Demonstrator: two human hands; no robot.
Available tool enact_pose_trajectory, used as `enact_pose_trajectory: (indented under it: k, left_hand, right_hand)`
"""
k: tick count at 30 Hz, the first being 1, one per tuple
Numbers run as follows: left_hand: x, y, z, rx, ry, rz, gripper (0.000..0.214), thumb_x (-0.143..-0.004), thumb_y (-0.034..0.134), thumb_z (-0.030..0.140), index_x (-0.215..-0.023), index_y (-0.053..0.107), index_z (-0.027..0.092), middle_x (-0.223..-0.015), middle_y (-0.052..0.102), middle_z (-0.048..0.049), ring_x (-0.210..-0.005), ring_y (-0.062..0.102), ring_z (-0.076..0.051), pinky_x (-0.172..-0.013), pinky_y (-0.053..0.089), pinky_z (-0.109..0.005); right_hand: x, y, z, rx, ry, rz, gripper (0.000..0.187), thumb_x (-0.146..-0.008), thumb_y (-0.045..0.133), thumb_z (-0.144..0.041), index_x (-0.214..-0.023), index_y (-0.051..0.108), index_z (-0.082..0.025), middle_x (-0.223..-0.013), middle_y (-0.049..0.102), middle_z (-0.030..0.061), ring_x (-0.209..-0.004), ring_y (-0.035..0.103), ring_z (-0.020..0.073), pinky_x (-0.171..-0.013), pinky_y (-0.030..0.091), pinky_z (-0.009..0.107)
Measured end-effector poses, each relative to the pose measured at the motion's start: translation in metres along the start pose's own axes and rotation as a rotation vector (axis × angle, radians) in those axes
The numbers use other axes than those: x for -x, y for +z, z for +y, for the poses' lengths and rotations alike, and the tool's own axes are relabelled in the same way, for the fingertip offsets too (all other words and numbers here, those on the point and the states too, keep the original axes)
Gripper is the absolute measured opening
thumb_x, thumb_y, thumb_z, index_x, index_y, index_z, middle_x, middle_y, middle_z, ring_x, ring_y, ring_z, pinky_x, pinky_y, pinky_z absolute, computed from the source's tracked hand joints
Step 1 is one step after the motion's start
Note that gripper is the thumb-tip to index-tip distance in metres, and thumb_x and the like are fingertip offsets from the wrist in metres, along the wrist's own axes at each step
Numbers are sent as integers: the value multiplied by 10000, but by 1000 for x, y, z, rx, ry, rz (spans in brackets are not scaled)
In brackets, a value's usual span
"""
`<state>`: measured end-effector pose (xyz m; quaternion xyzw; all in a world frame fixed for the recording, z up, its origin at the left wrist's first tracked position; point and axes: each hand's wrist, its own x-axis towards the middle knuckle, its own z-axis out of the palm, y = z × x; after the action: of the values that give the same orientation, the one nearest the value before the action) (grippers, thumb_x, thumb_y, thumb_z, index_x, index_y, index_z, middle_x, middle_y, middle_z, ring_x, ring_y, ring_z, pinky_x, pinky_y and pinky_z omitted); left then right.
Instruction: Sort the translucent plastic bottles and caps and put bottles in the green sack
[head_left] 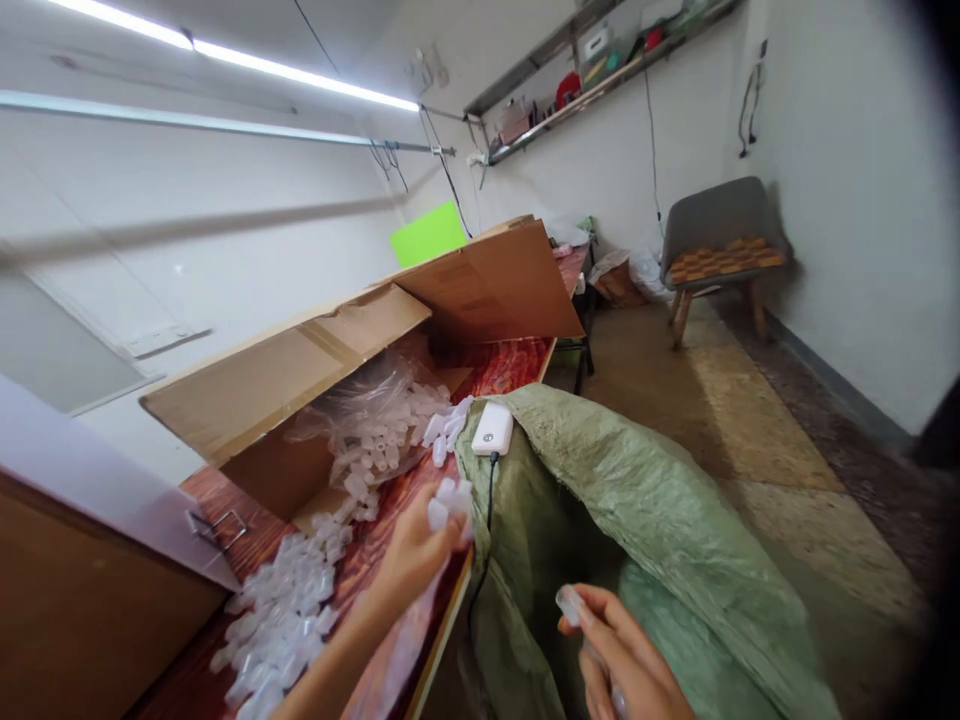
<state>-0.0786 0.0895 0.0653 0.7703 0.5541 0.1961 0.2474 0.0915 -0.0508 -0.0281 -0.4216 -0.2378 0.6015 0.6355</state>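
Observation:
My left hand (415,556) is closed around a few small clear plastic tubes (448,501) at the table's edge, beside the mouth of a green woven sack (637,500). My right hand (622,660) hovers over the sack's opening, fingers curled on one clear plastic tube (570,603). A pile of the same tubes (281,610) lies on the red-brown table (360,560) by my left forearm. More tubes spill from a clear bag (379,420) inside an open cardboard box (300,380) lying on its side.
A white power bank (492,429) with a black cable rests on the sack's rim. A grey chair (716,245) stands by the far wall, under a cluttered shelf (592,75). A wooden cabinet (82,600) is at left. Bare floor (750,420) stretches to the right.

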Motion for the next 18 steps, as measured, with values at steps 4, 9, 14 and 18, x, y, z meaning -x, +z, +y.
enact_pose_trajectory:
  k: [4,9,14,18]
  left_hand:
    - [75,38,26,372,13,-339,363,-860,578,382,-1141,485,172,-914,542,-15,-760,562,-141,-634,538,-240]
    - [100,53,26,593,-8,-581,323,-763,633,237,-1057,524,161,-800,505,24,-657,475,-91,-576,430,-193]
    - [100,49,6,823,-142,-866,407,-703,687,222,-1053,487,165,-751,516,51,-574,456,-55,-515,435,-160]
    - [101,43,-2,930,-222,-1084,466,-681,735,270,-1048,469,165,-750,590,30,-527,530,-59,-449,430,-131]
  right_hand:
    - [9,-14,-8,197,-99,-91,488,-889,503,-619,-1098,548,-180,-573,496,-66,-367,320,27,-382,268,154]
    - [32,-29,-18,524,-19,-149,447,-926,464,-566,-1148,578,-195,-604,446,-54,-485,415,71,-445,332,167]
    - [56,-29,-38,877,-260,-287,223,-954,485,-366,-1106,618,-272,-963,630,31,-910,620,155,-787,508,232]
    - [69,-31,-53,1096,-474,-445,281,-938,498,-183,-1175,539,-328,-1046,635,22,-935,642,135,-831,521,218]
